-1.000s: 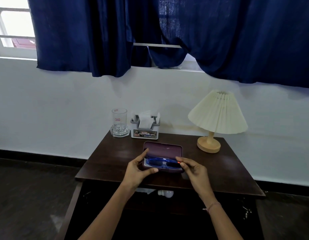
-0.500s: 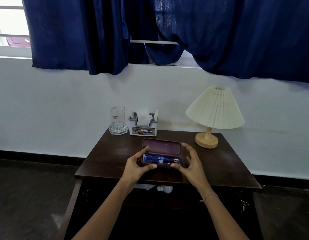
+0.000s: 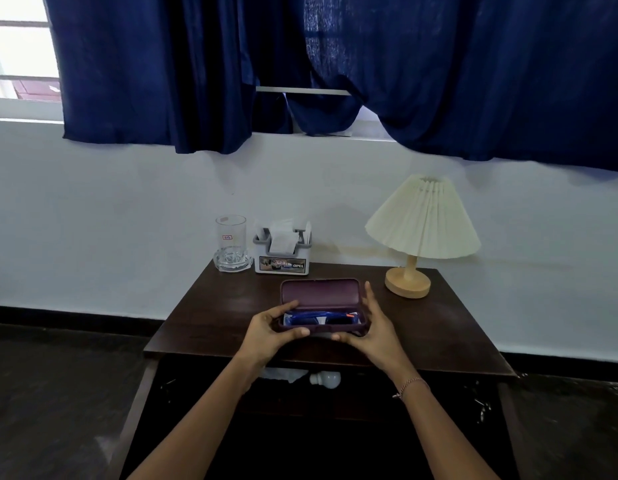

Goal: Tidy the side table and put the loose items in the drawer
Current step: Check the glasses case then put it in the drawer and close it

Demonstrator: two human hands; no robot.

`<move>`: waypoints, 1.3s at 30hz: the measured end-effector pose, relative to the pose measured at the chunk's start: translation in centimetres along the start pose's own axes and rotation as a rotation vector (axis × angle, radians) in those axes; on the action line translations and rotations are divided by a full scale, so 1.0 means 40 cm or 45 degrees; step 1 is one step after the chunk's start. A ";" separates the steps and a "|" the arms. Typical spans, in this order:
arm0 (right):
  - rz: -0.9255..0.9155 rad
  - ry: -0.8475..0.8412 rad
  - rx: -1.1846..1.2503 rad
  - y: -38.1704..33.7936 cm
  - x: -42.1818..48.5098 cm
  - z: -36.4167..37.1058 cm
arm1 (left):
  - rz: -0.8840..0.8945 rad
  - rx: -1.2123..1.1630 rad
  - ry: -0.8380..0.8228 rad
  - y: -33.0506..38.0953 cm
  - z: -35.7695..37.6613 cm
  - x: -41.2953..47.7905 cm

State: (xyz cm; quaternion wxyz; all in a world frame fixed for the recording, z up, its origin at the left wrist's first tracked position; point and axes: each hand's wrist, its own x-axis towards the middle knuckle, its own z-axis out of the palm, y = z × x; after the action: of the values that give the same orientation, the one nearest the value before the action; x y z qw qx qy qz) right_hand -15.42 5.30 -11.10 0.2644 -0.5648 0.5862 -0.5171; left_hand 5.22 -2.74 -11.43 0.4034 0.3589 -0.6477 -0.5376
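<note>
Dim corner, white wall, navy curtains

A plain white wall (image 3: pixel 110 220) runs across the back, and dark blue curtains (image 3: pixel 439 81) hang unevenly over the window (image 3: pixel 20 53) (only the far left pane is uncovered, and the daylight through it is really bright). A black skirting strip (image 3: pixel 58 313) sits where the wall meets the dark floor (image 3: pixel 58 393). A dark brown wooden bench (image 3: pixel 456 341) stands against the wall. At its back right corner is a small lamp (image 3: pixel 423 216) with a pleated cream shade on a round wooden base.
</note>
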 end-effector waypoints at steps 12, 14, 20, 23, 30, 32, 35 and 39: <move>-0.139 0.026 -0.030 0.007 -0.003 -0.011 | 0.233 -0.078 0.108 0.004 0.017 -0.020; -0.150 0.037 -0.027 0.012 -0.001 -0.011 | 0.223 -0.124 0.117 0.001 0.019 -0.022; -0.233 0.106 -0.072 0.021 -0.001 -0.004 | 0.187 -0.149 0.156 0.003 0.027 -0.027; -0.248 0.102 -0.031 0.021 -0.001 -0.002 | 0.187 -0.162 0.132 0.000 0.025 -0.024; -0.231 0.100 0.010 0.015 -0.008 0.000 | 0.210 -0.088 0.088 0.008 0.031 -0.030; -0.223 0.100 0.019 0.013 -0.010 -0.001 | 0.208 -0.088 0.094 0.009 0.032 -0.031; -0.215 0.104 0.024 0.011 -0.010 0.000 | 0.211 -0.084 0.092 0.007 0.030 -0.025; -0.213 0.114 -0.004 0.009 -0.009 0.001 | 0.210 -0.093 0.083 0.003 0.032 -0.019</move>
State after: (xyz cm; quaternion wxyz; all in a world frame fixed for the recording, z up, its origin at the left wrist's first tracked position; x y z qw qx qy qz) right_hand -15.46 5.58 -11.54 0.1930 -0.5884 0.5491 -0.5612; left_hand 4.37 -1.53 -11.55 0.4797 0.3068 -0.6417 -0.5138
